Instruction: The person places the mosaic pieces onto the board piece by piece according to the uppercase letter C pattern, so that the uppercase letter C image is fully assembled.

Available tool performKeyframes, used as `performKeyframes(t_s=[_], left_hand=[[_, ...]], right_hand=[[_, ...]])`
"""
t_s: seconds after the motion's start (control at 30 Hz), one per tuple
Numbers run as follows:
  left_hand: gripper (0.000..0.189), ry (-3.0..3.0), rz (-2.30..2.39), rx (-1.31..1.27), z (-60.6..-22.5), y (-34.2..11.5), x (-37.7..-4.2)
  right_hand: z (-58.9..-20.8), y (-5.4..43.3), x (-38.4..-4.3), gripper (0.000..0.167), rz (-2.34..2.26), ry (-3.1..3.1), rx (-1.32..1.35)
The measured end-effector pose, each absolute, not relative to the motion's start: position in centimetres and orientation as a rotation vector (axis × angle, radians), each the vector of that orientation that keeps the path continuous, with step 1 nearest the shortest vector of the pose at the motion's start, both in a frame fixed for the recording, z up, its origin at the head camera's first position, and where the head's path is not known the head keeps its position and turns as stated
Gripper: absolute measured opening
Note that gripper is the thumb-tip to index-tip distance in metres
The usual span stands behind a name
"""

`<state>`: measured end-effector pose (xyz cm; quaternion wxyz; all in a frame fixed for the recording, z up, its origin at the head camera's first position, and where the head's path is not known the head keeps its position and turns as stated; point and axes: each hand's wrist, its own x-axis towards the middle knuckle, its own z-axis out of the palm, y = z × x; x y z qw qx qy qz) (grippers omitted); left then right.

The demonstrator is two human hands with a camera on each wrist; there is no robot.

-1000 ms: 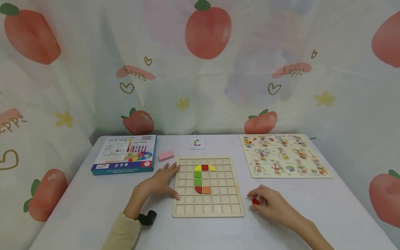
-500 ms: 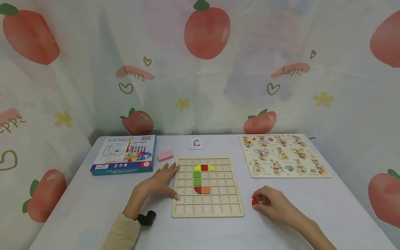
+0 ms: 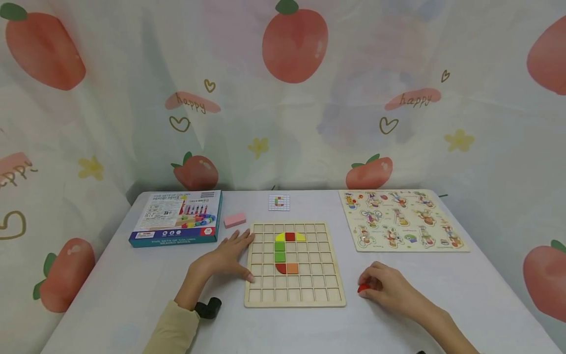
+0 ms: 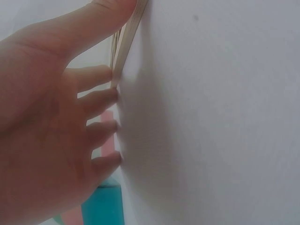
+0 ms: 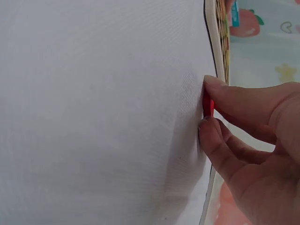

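A wooden grid board (image 3: 295,304) lies on the white table. Coloured tiles form a C in its cells: two yellow corner pieces with a red square (image 3: 290,237) between them, two green squares (image 3: 280,257), a red rounded piece (image 3: 281,269) and an orange square (image 3: 292,268). My left hand (image 3: 226,256) has its fingers spread along the board's left edge (image 4: 127,49), thumb on the rim. To the right of the board, my right hand (image 3: 386,288) pinches a small red tile (image 5: 208,105) between thumb and fingertips, low over the cloth.
Behind the board lies a small pattern card (image 3: 279,202) with a coloured C. A pink block (image 3: 235,220) and a boxed bead set (image 3: 177,221) stand back left. A picture puzzle board (image 3: 402,221) lies back right. Patterned cloth hangs behind the table.
My right hand has shifted slightly to the right, away from the board, and the red tile has turned between its fingers. My left hand stays at the board's edge.
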<state>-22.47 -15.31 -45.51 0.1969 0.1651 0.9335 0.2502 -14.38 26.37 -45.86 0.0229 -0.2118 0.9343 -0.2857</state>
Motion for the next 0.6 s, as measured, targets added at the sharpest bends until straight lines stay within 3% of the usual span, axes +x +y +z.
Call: performKeyframes(t_s=[0.3, 0.6], left_hand=[[0.112, 2.617, 0.683, 0.457, -45.8, -15.2, -22.7], [0.112, 2.615, 0.677, 0.459, -45.8, -15.2, -22.7]], right_hand=[[-45.6, 26.4, -14.8, 0.021, -0.934, 2.819, -0.678], [-45.7, 25.6, -15.6, 0.012, -1.054, 2.859, -0.588]])
